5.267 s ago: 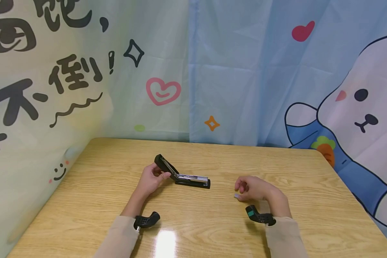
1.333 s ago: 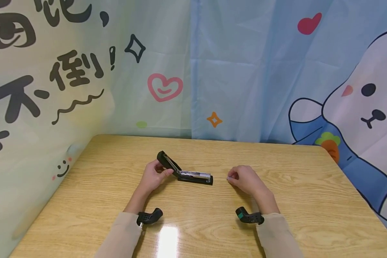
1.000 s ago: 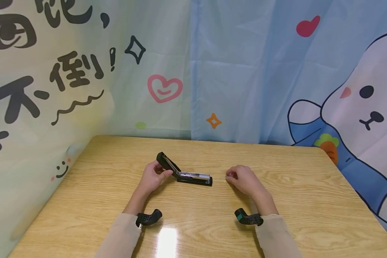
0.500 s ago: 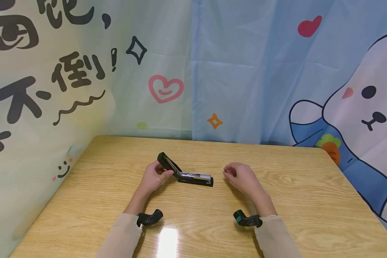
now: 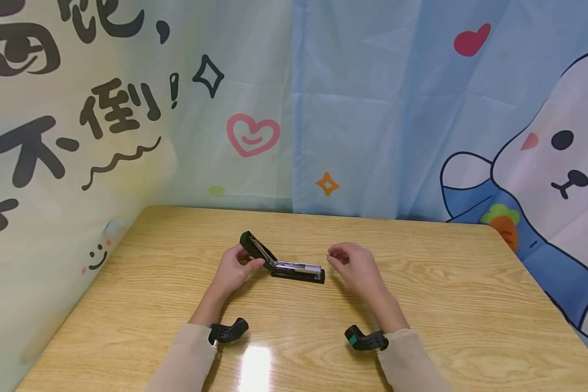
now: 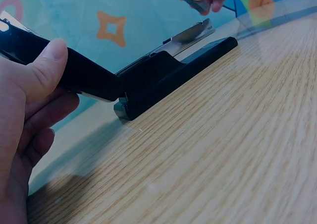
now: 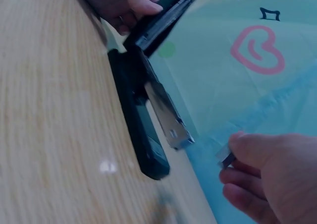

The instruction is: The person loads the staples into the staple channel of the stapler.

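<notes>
A black stapler rests on the table with its top cover swung back and its metal staple channel exposed. My left hand grips the raised cover, thumb on one side and fingers beneath. Off the stapler's front end, my right hand pinches a short silver strip of staples between thumb and fingers. In the left wrist view that strip hangs above and beyond the channel's tip, apart from it. Within the head view the strip is too small to make out clearly.
Both hands are over a wooden table, which reflects a bright light near its front edge. Behind it hangs a printed cloth. Each wrist wears a black camera band, the left band and the right band.
My right hand has moved left and slightly away from me, closer to the stapler's front end, with the strip of staples. The left hand and stapler have stayed put.
</notes>
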A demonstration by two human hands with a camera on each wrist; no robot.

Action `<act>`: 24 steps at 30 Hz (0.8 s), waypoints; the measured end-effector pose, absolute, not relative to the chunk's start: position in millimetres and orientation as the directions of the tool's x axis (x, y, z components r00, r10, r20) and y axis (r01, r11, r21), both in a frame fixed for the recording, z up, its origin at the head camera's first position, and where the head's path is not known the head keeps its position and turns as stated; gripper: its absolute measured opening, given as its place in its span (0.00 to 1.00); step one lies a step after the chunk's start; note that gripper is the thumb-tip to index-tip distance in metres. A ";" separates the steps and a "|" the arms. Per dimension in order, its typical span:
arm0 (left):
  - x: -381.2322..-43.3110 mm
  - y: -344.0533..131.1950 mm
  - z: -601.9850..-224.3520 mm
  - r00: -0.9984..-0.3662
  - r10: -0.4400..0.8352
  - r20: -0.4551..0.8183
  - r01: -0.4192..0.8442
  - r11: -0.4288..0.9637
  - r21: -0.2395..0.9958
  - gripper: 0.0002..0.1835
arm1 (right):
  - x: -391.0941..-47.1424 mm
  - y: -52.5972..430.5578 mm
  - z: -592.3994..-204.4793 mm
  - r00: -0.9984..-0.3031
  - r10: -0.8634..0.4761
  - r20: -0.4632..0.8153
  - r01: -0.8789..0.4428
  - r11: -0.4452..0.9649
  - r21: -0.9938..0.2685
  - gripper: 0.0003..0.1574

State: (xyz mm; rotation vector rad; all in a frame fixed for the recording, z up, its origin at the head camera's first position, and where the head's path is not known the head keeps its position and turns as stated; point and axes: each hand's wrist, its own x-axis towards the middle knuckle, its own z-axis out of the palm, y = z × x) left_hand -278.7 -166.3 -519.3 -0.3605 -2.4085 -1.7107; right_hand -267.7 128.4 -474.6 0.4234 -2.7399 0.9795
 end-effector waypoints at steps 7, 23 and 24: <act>-279.4 -167.9 -520.6 -0.949 0.118 0.293 0.315 0.296 0.902 0.13 | -265.2 117.8 -478.1 -0.923 -0.192 0.333 -0.365 0.714 -0.598 0.11; -278.6 -165.3 -520.9 -0.954 0.094 0.285 0.300 0.329 0.896 0.11 | -261.7 102.4 -490.4 -0.891 -0.218 0.398 -0.436 0.657 -0.615 0.11; -278.3 -165.1 -520.5 -0.956 0.091 0.280 0.294 0.333 0.896 0.11 | -261.4 101.4 -490.9 -0.888 -0.221 0.404 -0.443 0.651 -0.616 0.11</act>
